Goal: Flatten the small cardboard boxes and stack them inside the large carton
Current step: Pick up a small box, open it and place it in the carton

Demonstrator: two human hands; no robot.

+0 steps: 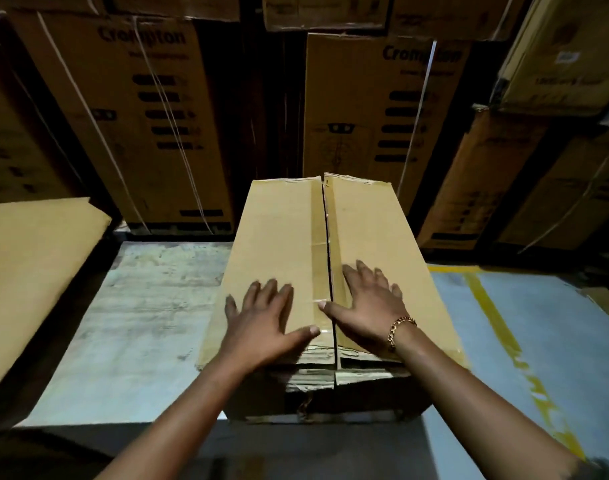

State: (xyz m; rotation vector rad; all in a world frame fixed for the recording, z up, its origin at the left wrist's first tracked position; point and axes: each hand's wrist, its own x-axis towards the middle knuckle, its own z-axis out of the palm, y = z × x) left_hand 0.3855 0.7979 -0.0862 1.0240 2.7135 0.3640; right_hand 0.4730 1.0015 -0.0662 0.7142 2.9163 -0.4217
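The big brown cardboard carton (279, 230) sat on the grey floor (140, 323), full of flattened small boxes (313, 377). My left hand (265, 323) and right hand (369, 306) lay spread flat on its top flaps (365, 220). Stacking looked done; next, press evenly.

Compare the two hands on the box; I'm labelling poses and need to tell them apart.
The left hand lies on the left flap, the right hand on the right flap. The right hand has a gold chain bracelet at its wrist; the left hand has none. The right hand reaches farther up the box than the left hand. Both lie flat, fingers spread, either side of the seam.
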